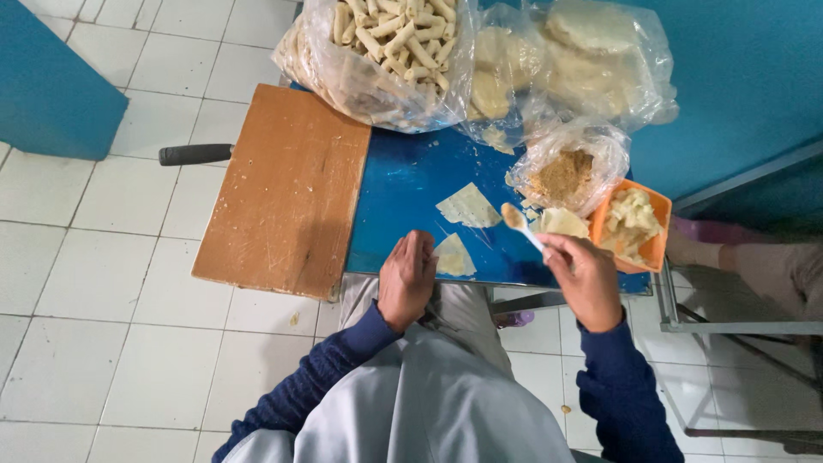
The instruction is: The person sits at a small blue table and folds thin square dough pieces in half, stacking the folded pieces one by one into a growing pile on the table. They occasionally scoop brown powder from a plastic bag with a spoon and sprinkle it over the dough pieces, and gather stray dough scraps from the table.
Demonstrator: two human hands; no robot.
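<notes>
Black cylindrical handle (195, 154): seen at 9 o'clock of the board, projecting from under it.

Brown rectangular wooden board (287, 190): laid on the left end of the blue table (403, 184), overhanging its edge.

Clear plastic bag of pale rolled pastry sticks (381, 56): set at 12 o'clock of the table, partly on the board.

Left hand (406, 279): laid flat with fingers together, pressed on the near table edge; nothing is gripped. Its fingertips are touching a pale folded triangular dough wrapper (454, 255), found at 3 o'clock of the hand.

Second pale dough wrapper (468, 207): spread flat at 12 o'clock of the folded one, apart from it.

Clear plastic bag of pale round flat dough pieces (566, 60): placed at 1 o'clock of the table.

White spoon (519, 223): loaded with filling, held by the right hand (587, 279), which is closed around its handle; the bowl is pointed toward 10 o'clock.

Small clear bag of brown crumbly filling (566, 176): kept at 12 o'clock of the right hand.

Orange plastic container of pale chunks (633, 225): seated at the right table edge, at 1 o'clock of the right hand.
</notes>
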